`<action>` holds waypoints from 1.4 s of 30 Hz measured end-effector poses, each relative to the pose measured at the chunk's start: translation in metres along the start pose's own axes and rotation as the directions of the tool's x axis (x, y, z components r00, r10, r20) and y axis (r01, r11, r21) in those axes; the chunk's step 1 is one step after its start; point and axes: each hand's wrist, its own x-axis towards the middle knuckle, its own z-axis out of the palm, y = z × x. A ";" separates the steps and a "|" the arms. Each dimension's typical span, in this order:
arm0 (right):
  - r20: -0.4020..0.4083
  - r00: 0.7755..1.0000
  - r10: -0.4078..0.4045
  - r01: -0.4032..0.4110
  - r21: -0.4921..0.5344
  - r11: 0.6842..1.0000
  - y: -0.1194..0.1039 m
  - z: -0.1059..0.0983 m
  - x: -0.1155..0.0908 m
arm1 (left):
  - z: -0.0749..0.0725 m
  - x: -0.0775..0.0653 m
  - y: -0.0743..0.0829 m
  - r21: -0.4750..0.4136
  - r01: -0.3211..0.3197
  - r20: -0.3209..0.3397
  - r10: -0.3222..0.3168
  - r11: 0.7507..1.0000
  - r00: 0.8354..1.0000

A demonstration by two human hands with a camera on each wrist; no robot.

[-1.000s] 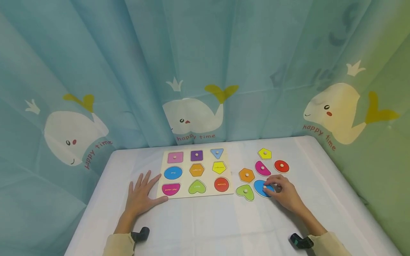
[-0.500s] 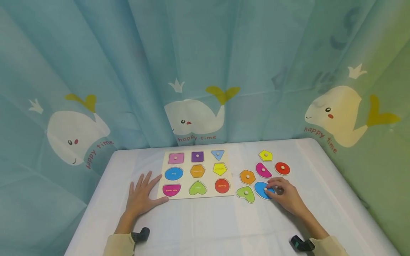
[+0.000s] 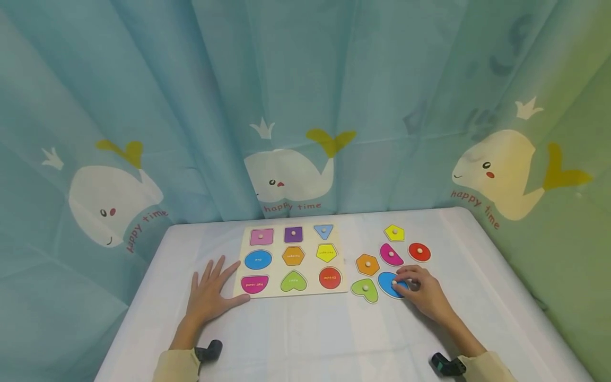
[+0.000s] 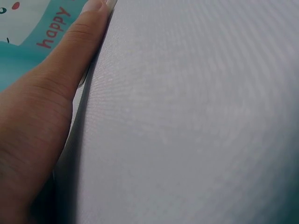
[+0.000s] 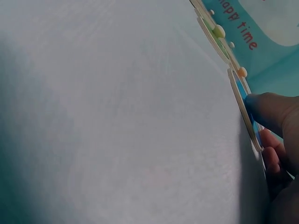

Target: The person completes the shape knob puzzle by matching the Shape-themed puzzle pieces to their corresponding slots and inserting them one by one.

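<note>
At the left edge of a white shape puzzle board [image 3: 310, 289], my left hand [image 3: 208, 298] lies flat with fingers spread, thumb and index finger touching the board. My right hand [image 3: 426, 293] pinches the small knob of a blue oval puzzle piece [image 3: 387, 285] between thumb and fingers, the piece lying on the table. In the right wrist view my right thumb [image 5: 268, 109] overlaps the blue oval's face. Beside it sit a green heart piece [image 3: 366, 292] and an orange hexagon piece [image 3: 367, 265]. The left wrist view shows mostly my left thumb [image 4: 70, 56].
Farther back lie a magenta half-round piece [image 3: 391, 254], a red circle piece [image 3: 419, 252] and a yellow pentagon piece [image 3: 394, 232]. On the board's far row sit a pink rectangle [image 3: 261, 236], a purple square [image 3: 293, 234] and a blue triangle [image 3: 323, 231], all knobbed. A patterned curtain [image 3: 296, 79] stands behind.
The whole head view has shifted slightly. Both hands keep their places, the right one still pinching the oval's knob, and the pieces lie where they were.
</note>
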 end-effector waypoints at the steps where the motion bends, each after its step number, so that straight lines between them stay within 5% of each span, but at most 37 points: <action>1: 0.001 1.000 -0.002 0.002 0.000 1.000 0.000 0.000 0.000 | 0.000 0.000 0.000 -0.003 0.000 -0.002 0.000 1.000 1.000; 13: 0.019 1.000 -0.025 0.025 0.027 0.999 -0.010 -0.009 0.019 | 0.000 0.002 -0.002 -0.009 0.009 -0.004 -0.009 1.000 1.000; 29: -0.029 0.983 -0.183 0.185 0.104 0.977 -0.047 -0.009 0.058 | 0.001 -0.001 -0.002 -0.014 0.009 -0.004 -0.009 1.000 1.000; 42: 0.016 0.989 -0.150 0.146 0.140 0.979 -0.083 0.001 0.086 | 0.001 -0.002 -0.001 -0.016 0.000 -0.008 0.000 1.000 1.000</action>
